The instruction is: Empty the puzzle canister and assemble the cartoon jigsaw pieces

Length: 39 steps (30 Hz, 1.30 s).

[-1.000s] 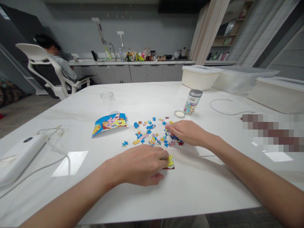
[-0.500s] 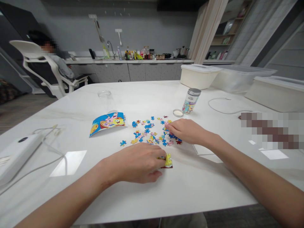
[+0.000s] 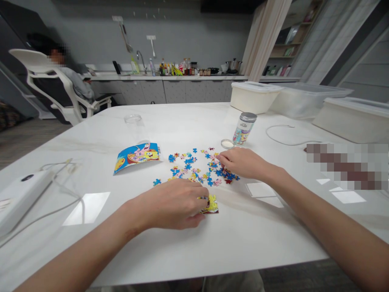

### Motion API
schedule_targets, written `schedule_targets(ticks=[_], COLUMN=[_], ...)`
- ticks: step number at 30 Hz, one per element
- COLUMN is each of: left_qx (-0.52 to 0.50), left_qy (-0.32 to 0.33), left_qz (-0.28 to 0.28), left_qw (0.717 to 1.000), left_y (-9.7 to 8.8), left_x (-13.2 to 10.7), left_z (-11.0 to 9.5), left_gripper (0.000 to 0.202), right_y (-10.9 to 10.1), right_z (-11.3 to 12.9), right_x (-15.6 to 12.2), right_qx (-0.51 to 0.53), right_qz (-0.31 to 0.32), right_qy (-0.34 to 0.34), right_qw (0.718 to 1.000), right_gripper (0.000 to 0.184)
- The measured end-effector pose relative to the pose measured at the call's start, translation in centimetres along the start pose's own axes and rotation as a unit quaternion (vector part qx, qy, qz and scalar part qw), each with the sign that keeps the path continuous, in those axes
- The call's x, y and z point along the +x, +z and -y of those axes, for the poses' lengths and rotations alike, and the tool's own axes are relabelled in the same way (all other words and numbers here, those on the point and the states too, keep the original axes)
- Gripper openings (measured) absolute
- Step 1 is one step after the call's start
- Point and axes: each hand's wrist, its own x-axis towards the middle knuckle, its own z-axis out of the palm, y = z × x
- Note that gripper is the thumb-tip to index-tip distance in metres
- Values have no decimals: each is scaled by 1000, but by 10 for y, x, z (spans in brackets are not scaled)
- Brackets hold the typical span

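White table, right hand now deeper among puzzle pieces, fingers pressed together.

No legible txt: print on jar label too small, puzzle pieces likewise.

Blue, pink, yellow jigsaw pieces scattered flat; joined section apparently yellow cartoon figure.

Two hands, one puzzle jar, one picture card, three tubs.
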Motion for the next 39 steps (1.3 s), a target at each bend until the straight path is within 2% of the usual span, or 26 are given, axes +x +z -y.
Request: schedule_targets(ticks=[5,8,11,22,27,32,39], left_qx=[90,99,96,95,94,98,100], left_qy=[-20,-72,-103,-99,-103,-101,-100], left_qz=[34,92,118,114,124,124,124], left_qw=[995,988,983,984,982,982,982], left_y=[-3,-6,-9,-8,-9,-7,-8], left_x=[-2,-5,-6,-3,-2,-3,-2], left_z=[7,7,4,-1,-3,-2,-3], left_gripper=[18,19,19,19,19,19,18], right_y=[-1,-1,0,-4,-3,1,1], right_z=[-2,-5,-10,-12,-14,-19,-17], right_x=[0,0,0,-4,-5,-4,-5], right_qx=[-18,-25,-21,24,69,96,88], right_qz=[-2,-5,4,23,71,105,103], right_qy=[7,0,-30,-108,-161,-176,-190], right_qw=[1000,1000,999,994,982,974,973], right_gripper=[44,43,39,16,8,10,10])
